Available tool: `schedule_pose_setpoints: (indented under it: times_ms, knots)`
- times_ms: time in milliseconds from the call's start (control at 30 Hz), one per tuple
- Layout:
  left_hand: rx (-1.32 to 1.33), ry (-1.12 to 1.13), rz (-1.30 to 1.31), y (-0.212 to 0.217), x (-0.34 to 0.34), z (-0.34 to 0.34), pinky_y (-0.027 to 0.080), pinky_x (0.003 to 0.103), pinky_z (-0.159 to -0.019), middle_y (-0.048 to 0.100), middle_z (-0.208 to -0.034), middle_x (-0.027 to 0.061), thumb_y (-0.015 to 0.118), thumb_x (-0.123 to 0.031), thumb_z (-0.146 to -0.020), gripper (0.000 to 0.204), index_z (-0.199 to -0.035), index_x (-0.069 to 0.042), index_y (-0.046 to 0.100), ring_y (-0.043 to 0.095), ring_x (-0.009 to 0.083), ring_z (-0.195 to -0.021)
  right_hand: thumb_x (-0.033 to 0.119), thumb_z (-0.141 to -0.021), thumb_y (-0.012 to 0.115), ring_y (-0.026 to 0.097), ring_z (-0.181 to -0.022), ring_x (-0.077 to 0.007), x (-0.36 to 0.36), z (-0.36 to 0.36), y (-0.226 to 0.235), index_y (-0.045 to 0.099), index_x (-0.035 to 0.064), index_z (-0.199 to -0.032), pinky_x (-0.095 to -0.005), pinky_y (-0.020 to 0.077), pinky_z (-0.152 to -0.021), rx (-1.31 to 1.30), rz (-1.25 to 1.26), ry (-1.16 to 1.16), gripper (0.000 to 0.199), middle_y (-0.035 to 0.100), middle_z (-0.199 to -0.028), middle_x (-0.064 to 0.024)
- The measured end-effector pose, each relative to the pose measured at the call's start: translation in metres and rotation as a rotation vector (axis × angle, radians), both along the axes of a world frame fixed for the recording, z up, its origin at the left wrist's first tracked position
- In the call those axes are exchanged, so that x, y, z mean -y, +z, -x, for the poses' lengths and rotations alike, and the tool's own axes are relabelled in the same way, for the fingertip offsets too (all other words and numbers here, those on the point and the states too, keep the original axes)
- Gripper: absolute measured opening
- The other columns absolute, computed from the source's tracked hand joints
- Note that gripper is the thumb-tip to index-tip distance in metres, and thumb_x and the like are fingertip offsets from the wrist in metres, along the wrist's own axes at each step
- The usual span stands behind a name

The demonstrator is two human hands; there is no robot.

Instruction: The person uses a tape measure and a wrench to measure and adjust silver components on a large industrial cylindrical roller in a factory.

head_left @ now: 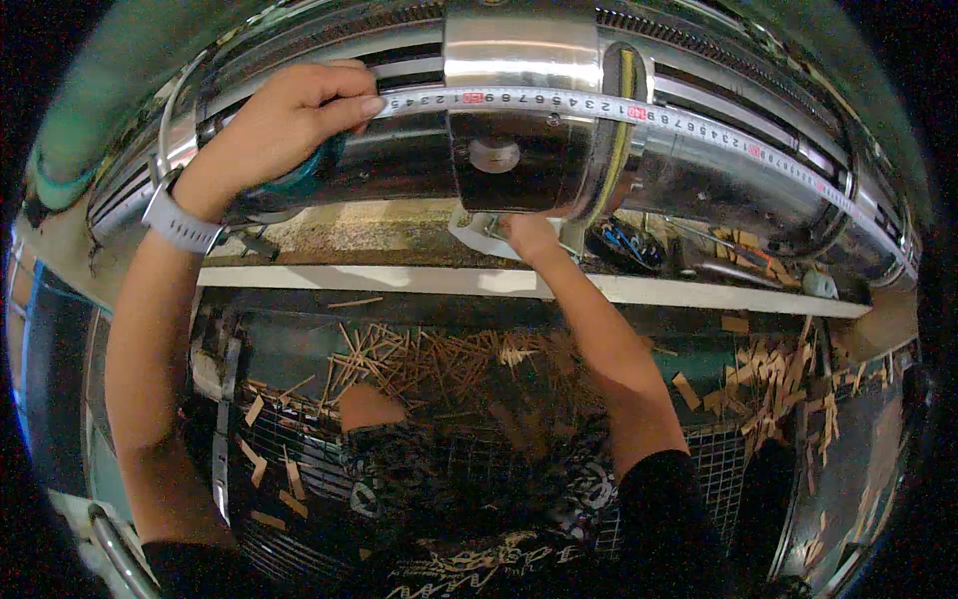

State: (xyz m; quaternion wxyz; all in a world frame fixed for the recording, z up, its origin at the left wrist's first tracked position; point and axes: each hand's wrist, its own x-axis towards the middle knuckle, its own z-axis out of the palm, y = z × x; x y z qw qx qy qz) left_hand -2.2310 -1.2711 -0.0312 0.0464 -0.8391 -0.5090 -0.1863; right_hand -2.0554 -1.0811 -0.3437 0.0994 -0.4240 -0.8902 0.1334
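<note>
A white tape measure [539, 101] is stretched along a long, shiny metal cylinder [699, 185] and crosses a broad metal block [519, 50]. My left hand [314, 105] pinches the tape's left part between thumb and fingers. Beneath that palm shows a rounded teal piece [311, 168], partly covered. My right hand [531, 238] is closed under the block's lower edge, beside a pale curved part [479, 235]. Its fingertips are partly hidden, and what they hold I cannot make out.
A yellow-and-black strap [619, 140] loops beside the block. Below runs a white ledge [399, 282]; a dark dish [627, 245] with blue items and several tools sit behind it. Many thin brown strips [429, 364] are scattered lower down, over wire grating [718, 459].
</note>
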Motion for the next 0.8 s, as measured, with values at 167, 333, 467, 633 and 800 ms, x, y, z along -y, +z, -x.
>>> schedule_pose_setpoints:
  times_ms: [167,333,467,633,800]
  knots:
    - [-0.009,0.022,0.022,-0.003,0.0,-0.002,0.034,0.03,-0.058,0.036,-0.065,0.0087,0.05,-0.019,-0.087,0.027,-0.071,0.002,0.043,0.041,0.0193,-0.061,0.018,-0.078,0.052,0.06,-0.086,-0.0334,-0.02,0.035,-0.011,0.065,0.0071,-0.092,-0.0434,0.0469,-0.074,-0.07,0.015,0.167,0.022,0.062,-0.096,-0.0174]
    - [0.007,0.018,0.031,-0.003,0.002,-0.003,0.033,0.031,-0.058,0.034,-0.065,0.0088,0.05,-0.021,-0.088,0.029,-0.072,0.002,0.042,0.04,0.0189,-0.061,0.018,-0.078,0.052,0.06,-0.087,-0.0336,-0.023,0.045,-0.006,0.065,0.0065,-0.092,-0.0436,0.0467,-0.074,-0.02,0.003,0.156,0.022,0.062,-0.096,-0.0175]
    - [0.002,0.03,0.024,-0.004,0.0,-0.002,0.035,0.03,-0.058,0.04,-0.063,0.0086,0.052,-0.02,-0.085,0.027,-0.069,0.001,0.046,0.042,0.0195,-0.06,0.017,-0.077,0.052,0.059,-0.087,-0.0337,-0.04,0.016,-0.004,0.065,0.006,-0.092,-0.0437,0.0466,-0.074,-0.004,-0.067,0.023,0.022,0.062,-0.096,-0.0175]
    - [-0.015,0.031,0.025,-0.002,0.0,-0.003,0.035,0.029,-0.058,0.037,-0.062,0.008,0.05,-0.023,-0.087,0.029,-0.071,0.001,0.045,0.041,0.0181,-0.06,0.017,-0.077,0.052,0.059,-0.087,-0.0339,-0.053,-0.003,-0.001,0.065,0.0054,-0.092,-0.0439,0.0465,-0.074,0.044,-0.064,-0.021,0.023,0.062,-0.097,-0.0176]
    - [-0.001,0.041,0.057,0.0,0.004,-0.005,0.034,0.03,-0.058,0.037,-0.063,0.0087,0.049,-0.023,-0.088,0.03,-0.073,0.002,0.045,0.041,0.0192,-0.06,0.016,-0.077,0.052,0.059,-0.088,-0.0341,-0.046,0.01,0.001,0.065,0.0047,-0.091,-0.0441,0.0463,-0.075,0.084,-0.058,0.01,0.023,0.061,-0.097,-0.0176]
